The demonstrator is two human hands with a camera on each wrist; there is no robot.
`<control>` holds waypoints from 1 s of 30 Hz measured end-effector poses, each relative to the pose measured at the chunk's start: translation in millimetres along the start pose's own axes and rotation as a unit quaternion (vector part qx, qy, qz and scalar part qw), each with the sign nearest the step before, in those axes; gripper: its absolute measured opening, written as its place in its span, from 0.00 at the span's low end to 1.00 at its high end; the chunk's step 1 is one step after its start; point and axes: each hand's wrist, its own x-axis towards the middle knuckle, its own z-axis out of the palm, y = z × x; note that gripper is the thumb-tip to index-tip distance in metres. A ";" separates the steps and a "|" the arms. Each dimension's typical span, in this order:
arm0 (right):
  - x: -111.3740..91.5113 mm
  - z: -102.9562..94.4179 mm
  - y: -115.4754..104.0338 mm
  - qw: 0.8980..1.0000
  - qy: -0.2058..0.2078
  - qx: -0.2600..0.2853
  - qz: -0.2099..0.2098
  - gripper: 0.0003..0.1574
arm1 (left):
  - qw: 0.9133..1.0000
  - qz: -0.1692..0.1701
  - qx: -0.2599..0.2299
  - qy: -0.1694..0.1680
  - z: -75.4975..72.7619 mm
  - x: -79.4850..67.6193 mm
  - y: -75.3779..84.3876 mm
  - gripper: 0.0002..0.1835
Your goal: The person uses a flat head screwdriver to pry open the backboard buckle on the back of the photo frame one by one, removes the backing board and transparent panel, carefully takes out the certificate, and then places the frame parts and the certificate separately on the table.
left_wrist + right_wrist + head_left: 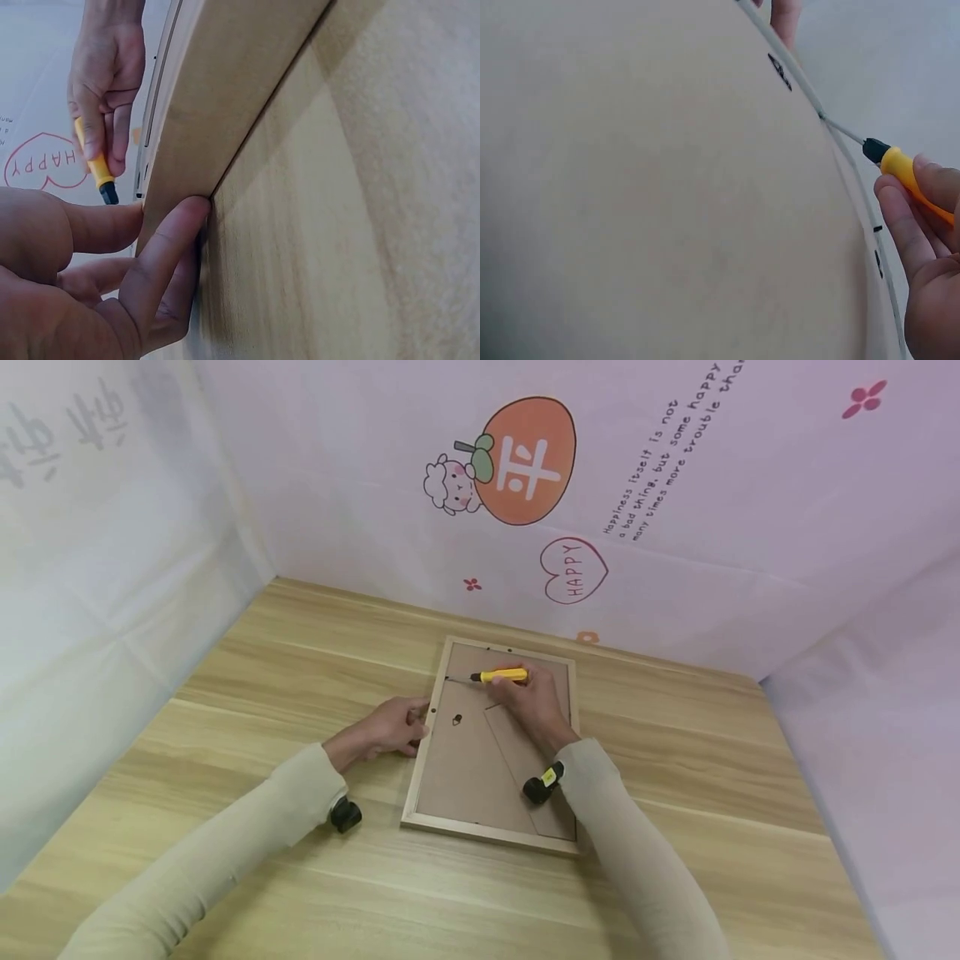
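Observation:
A picture frame point(422, 777) with a pale wooden border lies face down on the table, its brown backing board point(465, 768) upward. My right hand point(536, 697) grips the yellow handle of a screwdriver point(504, 676) above the board. The screwdriver's thin shaft points left, its tip at a small dark tab point(447, 678) along the border's inner edge. At the frame's left side, my left hand point(396, 725) holds the border. In the left wrist view, its thumb lies at the top edge and its fingers point(176, 232) press against the outer side, low by the tabletop.
A small dark hanger point(457, 719) sits on the backing board, right of the left border. More dark tabs point(489, 649) line the inner edge. The wooden table point(300, 660) meets printed pale sheets point(360, 510) at the back and sides.

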 end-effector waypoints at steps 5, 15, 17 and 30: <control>2.5 4.0 -8.9 0.999 0.009 -0.012 -0.031 0.18 | 1.000 -0.001 -0.004 0.011 0.5 0.8 -0.5 0.34; 8.5 12.9 -35.5 0.993 0.000 -0.086 -0.075 0.17 | 1.000 0.000 -0.008 0.008 0.0 2.0 -1.9 0.34; 8.9 17.8 -46.0 0.989 -0.008 -0.123 -0.080 0.16 | 1.000 -0.002 -0.009 0.007 -0.3 2.8 -2.1 0.34; 12.7 50.3 -98.7 0.926 -0.066 -0.340 -0.151 0.07 | 1.000 -0.013 -0.007 -0.011 -1.5 2.9 0.5 0.33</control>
